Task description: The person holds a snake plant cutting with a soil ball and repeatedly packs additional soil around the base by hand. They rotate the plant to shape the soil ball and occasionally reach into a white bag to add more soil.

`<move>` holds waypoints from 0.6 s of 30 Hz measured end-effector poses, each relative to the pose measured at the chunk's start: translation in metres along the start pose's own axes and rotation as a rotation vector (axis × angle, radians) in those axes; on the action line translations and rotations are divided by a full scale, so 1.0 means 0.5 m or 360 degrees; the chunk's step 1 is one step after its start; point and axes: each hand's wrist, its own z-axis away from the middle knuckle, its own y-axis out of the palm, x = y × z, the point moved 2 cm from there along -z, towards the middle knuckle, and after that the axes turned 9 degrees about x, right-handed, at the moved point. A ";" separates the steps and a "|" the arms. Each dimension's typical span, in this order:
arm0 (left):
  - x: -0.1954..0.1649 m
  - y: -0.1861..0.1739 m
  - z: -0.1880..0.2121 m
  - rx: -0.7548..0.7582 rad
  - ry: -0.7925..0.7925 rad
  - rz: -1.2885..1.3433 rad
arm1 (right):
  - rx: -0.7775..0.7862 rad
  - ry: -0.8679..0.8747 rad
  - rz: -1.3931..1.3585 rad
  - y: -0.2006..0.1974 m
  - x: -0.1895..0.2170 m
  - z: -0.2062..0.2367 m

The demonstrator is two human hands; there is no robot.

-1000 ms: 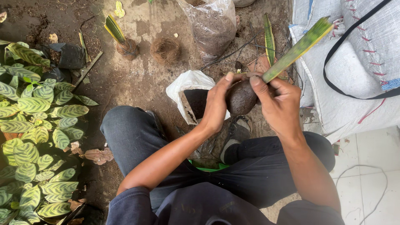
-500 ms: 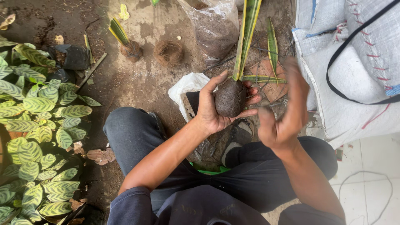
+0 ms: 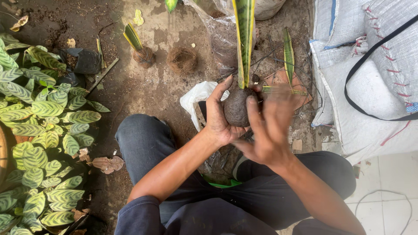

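From my remote seat, the head camera looks down on a dirt floor (image 3: 143, 91) where a person sits cross-legged in dark trousers. White woven sacks (image 3: 370, 74) fill the right side, one crossed by a black strap, and a bank of striped green foliage (image 3: 39, 130) lines the left edge. A clear plastic bag (image 3: 217, 30) stands at the top, and a white plastic bag (image 3: 198, 98) lies just behind the hands.

At centre, the left hand (image 3: 217, 117) cups a dark round soil ball (image 3: 237, 106) from the side, fingers spread and curled around it, so the ball sits in the palm above the lap. A long yellow-edged green leaf (image 3: 244, 39) rises upright from the ball. The right hand (image 3: 270, 126) is blurred just beside the ball, fingers loosely open; I cannot tell whether it touches the soil.

Farther back sit a small fibre-wrapped cutting (image 3: 141, 52) and a loose coir nest (image 3: 183, 60), near each other.
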 end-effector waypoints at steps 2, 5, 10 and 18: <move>-0.003 -0.002 -0.001 -0.0040 0.0015 -0.0106 | -0.0054 0.0027 -0.0151 0.002 -0.004 0.003; -0.001 -0.006 0.000 -0.0234 0.0041 -0.0259 | -0.0383 0.0098 -0.0453 -0.006 -0.008 0.003; 0.001 0.004 -0.001 -0.0258 0.0091 -0.0259 | -0.0138 0.0011 -0.0246 -0.014 0.010 -0.008; 0.012 0.047 -0.017 -0.0364 0.0150 -0.0424 | -0.0234 0.0106 -0.0315 -0.013 0.037 -0.010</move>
